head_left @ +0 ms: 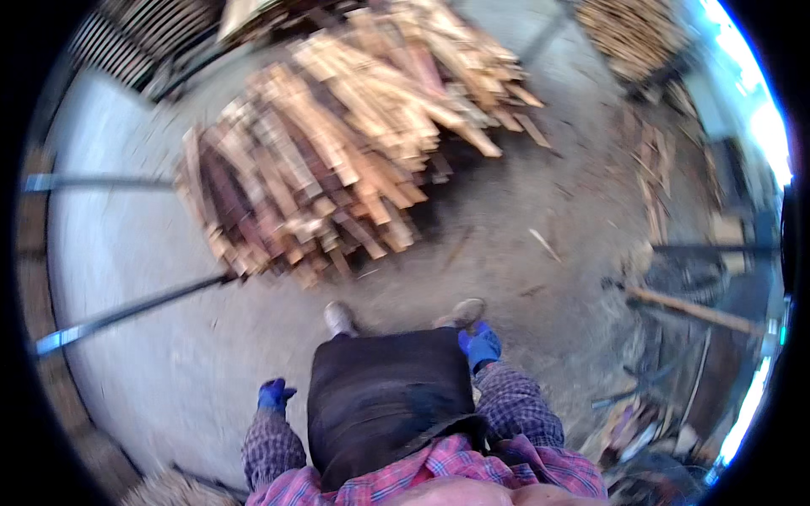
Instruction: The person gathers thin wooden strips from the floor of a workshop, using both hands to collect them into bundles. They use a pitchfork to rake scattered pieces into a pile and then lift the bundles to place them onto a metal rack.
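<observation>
My left hand (274,395), in a blue glove, hangs out to the left of my dark apron (388,392). Its fingers are loosely curled, the thumb stands apart, and no object shows in it. My right hand (481,344), gloved in blue too, is beside the apron's right edge, close to my right shoe (462,313). Thumb and fingers look apart there, with nothing visible between them. Ahead of my feet lies a large stack of wooden strips (329,143), pale and reddish-brown, their ends uneven. Neither hand touches the wood. Motion blurs the picture.
Dark metal bars (143,308) reach from the left toward the stack. A long-handled tool (688,310) lies at the right, near scrap wood (624,434). Another wood pile (633,38) stands at the far right. Loose slivers (545,244) lie on the concrete floor (506,278).
</observation>
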A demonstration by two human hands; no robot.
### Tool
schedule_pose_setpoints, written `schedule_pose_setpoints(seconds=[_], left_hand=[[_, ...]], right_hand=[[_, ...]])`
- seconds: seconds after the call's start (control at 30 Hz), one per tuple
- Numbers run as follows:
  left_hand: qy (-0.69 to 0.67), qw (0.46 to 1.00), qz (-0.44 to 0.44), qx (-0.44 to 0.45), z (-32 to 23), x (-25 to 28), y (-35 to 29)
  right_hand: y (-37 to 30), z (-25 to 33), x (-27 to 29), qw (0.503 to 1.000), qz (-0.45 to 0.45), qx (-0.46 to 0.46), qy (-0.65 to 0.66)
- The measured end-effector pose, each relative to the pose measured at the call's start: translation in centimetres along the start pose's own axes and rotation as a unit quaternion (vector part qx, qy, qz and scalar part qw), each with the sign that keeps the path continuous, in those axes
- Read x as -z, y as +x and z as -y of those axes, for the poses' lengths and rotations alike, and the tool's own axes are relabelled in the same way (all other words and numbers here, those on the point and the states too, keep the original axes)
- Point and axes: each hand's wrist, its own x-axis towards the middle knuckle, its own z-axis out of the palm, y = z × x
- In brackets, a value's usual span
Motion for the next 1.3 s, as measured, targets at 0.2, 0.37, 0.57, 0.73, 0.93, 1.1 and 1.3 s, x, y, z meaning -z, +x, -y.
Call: schedule_pose_setpoints(seconds=[0.2,0.37,0.57,0.73,0.93,1.1,1.3], left_hand=[[0.698,0.639,0.076,-0.315,-12.7,-18.8,-6.6],[0.384,0.883,0.228,-0.147,-12.1,-39.5,-7.4],[0.607,0.685,0.305,-0.263,-13.9,-52.0,-12.0],[0.682,0.717,0.126,-0.073,-13.8,-59.6,-9.7],[0.759,0.609,0.169,-0.159,-20.4,-78.8,-7.5],[0.684,0.471,0.173,-0.529,-31.5,-107.4,-16.1],[0.579,0.545,0.226,-0.563,-30.7,-141.7,-39.3]], right_hand=[[7.4,-16.4,1.9,0.957,0.035,-0.192,0.214],[0.9,-29.9,12.7,0.894,-0.048,-0.337,0.292],[1.0,-34.9,15.3,0.865,-0.028,-0.381,0.325],[7.3,-35.0,19.4,0.858,-0.043,-0.369,0.354],[21.5,-38.1,26.3,0.837,0.005,-0.427,0.342],[31.6,-40.6,35.6,0.820,0.005,-0.457,0.344],[41.3,-46.5,48.3,0.739,-0.103,-0.450,0.491]])
